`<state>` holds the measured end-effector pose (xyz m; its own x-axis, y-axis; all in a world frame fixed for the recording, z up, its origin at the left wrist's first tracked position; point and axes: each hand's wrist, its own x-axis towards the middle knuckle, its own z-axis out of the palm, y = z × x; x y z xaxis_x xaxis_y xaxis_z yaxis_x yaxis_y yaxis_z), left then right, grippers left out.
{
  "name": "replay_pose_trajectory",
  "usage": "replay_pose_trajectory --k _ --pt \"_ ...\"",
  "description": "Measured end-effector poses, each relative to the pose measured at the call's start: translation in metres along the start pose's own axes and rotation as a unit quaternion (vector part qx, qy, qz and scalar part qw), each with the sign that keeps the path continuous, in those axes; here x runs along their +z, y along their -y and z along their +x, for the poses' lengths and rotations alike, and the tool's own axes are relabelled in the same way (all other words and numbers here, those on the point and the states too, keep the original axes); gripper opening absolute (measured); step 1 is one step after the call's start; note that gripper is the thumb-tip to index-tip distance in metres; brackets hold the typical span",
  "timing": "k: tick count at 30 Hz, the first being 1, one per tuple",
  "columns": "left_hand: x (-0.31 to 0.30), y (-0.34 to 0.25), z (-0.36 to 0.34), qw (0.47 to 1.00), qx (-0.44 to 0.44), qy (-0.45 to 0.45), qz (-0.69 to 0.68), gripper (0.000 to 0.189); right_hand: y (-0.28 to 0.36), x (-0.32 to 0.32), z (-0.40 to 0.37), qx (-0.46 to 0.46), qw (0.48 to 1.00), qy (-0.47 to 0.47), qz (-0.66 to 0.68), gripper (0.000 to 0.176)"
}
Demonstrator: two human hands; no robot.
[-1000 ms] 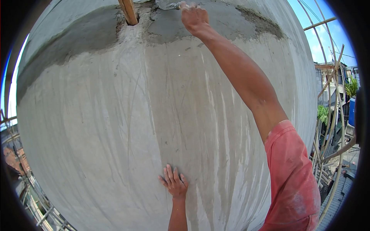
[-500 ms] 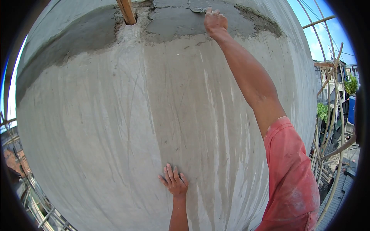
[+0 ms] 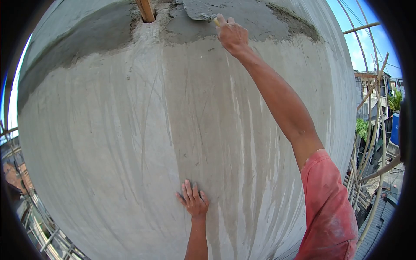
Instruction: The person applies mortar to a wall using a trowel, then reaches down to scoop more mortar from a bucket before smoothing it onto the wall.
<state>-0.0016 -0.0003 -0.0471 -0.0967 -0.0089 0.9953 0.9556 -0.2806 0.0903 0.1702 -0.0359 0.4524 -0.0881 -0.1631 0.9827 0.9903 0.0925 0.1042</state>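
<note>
My right hand (image 3: 232, 35) is closed round the handle of a trowel (image 3: 199, 11), up at the top of the wall. The trowel's blade, smeared with grey mortar, lies against a band of wet mortar (image 3: 255, 19). Lower down, my left hand (image 3: 194, 200) rests flat on the bare grey wall (image 3: 130, 143), its fingers spread and holding nothing. To the left of the trowel, a wooden pole (image 3: 145, 11) sticks out of a rough gap in the mortar.
More dark, wet mortar (image 3: 95, 32) spreads across the wall's upper left. Bamboo scaffolding (image 3: 376, 117) stands beyond the right edge, and more bamboo poles (image 3: 47, 234) show at lower left. Far below on the right is a corrugated roof (image 3: 376, 227).
My right hand has moved left and slightly down with the trowel, and more of the blade shows. My left hand remains flat on the wall, a little higher and further left in view.
</note>
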Motion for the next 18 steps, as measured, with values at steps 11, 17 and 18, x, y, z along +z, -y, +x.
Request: replay_pose_trajectory --k 11,17,18 --pt "-0.001 0.001 -0.001 1.000 0.005 -0.005 -0.001 0.031 -0.052 -0.008 0.009 0.059 0.991 0.024 -0.117 0.033" --pt "-0.001 0.001 0.000 1.000 0.006 -0.004 -0.002 0.031 -0.010 -0.007 0.010 -0.030 0.994 -0.043 -0.094 0.032" --pt "0.000 0.002 0.000 1.000 0.006 -0.005 -0.003 0.032 0.004 -0.010 0.013 -0.049 0.993 -0.045 -0.097 0.033"
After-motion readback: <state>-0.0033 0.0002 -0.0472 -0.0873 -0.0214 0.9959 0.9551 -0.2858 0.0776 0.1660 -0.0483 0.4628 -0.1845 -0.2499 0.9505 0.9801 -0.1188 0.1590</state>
